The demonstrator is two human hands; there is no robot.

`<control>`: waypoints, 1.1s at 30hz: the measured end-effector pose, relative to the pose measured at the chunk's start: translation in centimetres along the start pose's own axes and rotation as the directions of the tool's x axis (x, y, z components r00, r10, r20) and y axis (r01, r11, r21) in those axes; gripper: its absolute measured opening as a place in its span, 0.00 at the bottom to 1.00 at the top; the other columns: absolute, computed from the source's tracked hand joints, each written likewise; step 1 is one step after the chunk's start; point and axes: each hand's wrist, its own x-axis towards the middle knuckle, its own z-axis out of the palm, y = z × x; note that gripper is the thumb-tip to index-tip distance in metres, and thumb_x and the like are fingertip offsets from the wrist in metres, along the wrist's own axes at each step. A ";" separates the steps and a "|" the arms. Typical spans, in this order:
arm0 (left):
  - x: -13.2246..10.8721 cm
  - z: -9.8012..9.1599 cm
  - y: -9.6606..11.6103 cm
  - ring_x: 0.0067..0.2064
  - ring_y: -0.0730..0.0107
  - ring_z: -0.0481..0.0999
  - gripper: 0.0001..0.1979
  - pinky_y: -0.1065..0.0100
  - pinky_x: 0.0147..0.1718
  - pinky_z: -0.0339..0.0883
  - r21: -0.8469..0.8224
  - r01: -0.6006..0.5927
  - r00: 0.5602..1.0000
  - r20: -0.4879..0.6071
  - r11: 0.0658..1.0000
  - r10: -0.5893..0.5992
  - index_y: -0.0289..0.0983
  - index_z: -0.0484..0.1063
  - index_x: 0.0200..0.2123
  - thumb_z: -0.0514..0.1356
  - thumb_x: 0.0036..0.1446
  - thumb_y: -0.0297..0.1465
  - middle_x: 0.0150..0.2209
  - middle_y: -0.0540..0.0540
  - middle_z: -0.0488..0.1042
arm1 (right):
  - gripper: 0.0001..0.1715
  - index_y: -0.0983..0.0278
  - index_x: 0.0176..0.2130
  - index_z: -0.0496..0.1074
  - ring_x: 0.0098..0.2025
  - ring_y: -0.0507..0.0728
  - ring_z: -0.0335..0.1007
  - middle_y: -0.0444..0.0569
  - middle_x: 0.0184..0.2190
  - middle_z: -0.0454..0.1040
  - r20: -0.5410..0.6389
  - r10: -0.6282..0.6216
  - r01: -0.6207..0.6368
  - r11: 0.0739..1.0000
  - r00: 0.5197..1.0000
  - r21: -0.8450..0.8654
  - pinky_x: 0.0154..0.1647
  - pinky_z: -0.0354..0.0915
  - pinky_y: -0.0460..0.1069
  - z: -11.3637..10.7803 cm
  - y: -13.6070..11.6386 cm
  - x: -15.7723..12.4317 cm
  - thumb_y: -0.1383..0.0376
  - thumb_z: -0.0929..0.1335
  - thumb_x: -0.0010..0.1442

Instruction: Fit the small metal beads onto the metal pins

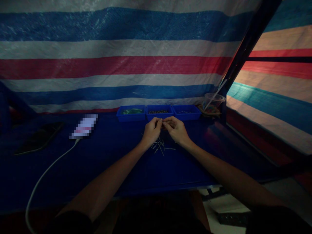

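Over the blue table, my left hand (152,130) and my right hand (176,130) meet at the fingertips. Both are closed in a pinch, and whatever lies between them is too small and dark to name. Just below the hands lies a loose pile of thin metal pins (159,145), which look like rivets. Behind my hands stand three blue bins in a row: the left bin (119,116) holds something greenish, the middle bin (159,116) many small brownish pieces, and the right bin (187,116) a few thin pins.
A phone with a lit, blurred screen (84,126) lies to the left, its white cable (48,170) running off the front edge. Beside it is a dark flat object (40,138). At the back right stands a clear plastic cup (214,99) with a straw. A striped sheet (122,48) hangs behind the table (117,146).
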 end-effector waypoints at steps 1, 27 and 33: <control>0.0 0.0 0.0 0.31 0.70 0.72 0.12 0.70 0.31 0.63 0.001 0.003 1.000 0.004 1.000 -0.003 0.36 0.68 0.30 0.51 0.62 0.35 0.26 0.50 0.72 | 0.12 0.63 0.31 0.68 0.28 0.52 0.72 0.43 0.24 0.73 -0.002 0.012 -0.012 1.000 1.000 0.000 0.34 0.69 0.49 -0.1 0.0 0.0 0.58 0.70 0.50; 0.0 0.0 -0.3 0.37 0.66 0.73 0.11 0.65 0.40 0.65 0.185 -0.212 0.958 0.232 0.960 0.167 0.37 0.73 0.34 0.51 0.62 0.32 0.33 0.46 0.76 | 0.16 0.62 0.31 0.66 0.27 0.53 0.70 0.47 0.24 0.72 -0.044 -0.381 0.247 0.678 0.923 -0.692 0.32 0.62 0.48 -3.4 -3.8 0.7 0.59 0.57 0.65; 0.1 1.7 -0.4 0.43 0.60 0.72 0.12 0.61 0.45 0.65 0.367 -0.449 0.842 0.478 0.815 0.249 0.40 0.74 0.44 0.57 0.58 0.28 0.40 0.43 0.74 | 0.18 0.61 0.48 0.62 0.30 0.53 0.69 0.45 0.28 0.68 -0.235 -0.649 0.407 0.676 0.724 -0.614 0.34 0.64 0.51 -3.6 -6.9 3.0 0.55 0.54 0.66</control>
